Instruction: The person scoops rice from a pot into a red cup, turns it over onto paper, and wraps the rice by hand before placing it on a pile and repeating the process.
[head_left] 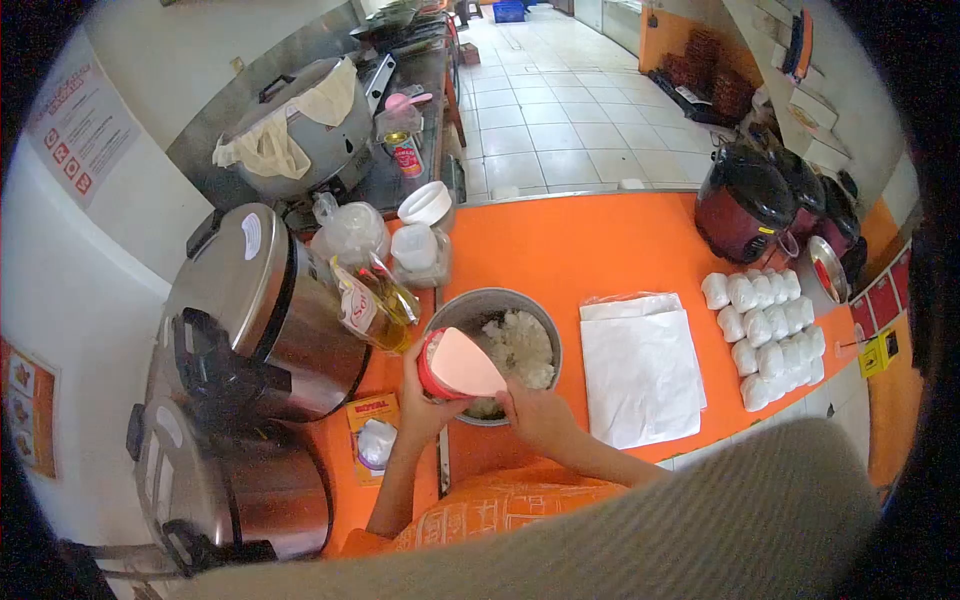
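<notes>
My left hand (424, 408) is wrapped round a small red cup (431, 381), tilted over the near left side of a metal pot (557, 350). A pale pink, flat-bladed rice paddle (468, 362) lies across the cup's mouth, hiding most of its inside. At the paddle's narrow end, the fingers of my right hand (535, 415) are closed on it. White cooked rice (522, 345) is heaped in the pot, beneath and beyond both hands.
White paper sheets (642, 375) lie right of the pot, and several white wrapped bundles (768, 335) sit farther right. Rice cookers (745, 205) stand at the far right corner. Large steel cookers (260, 310), oil pouches (370, 305) and a yellow box (374, 409) crowd the left.
</notes>
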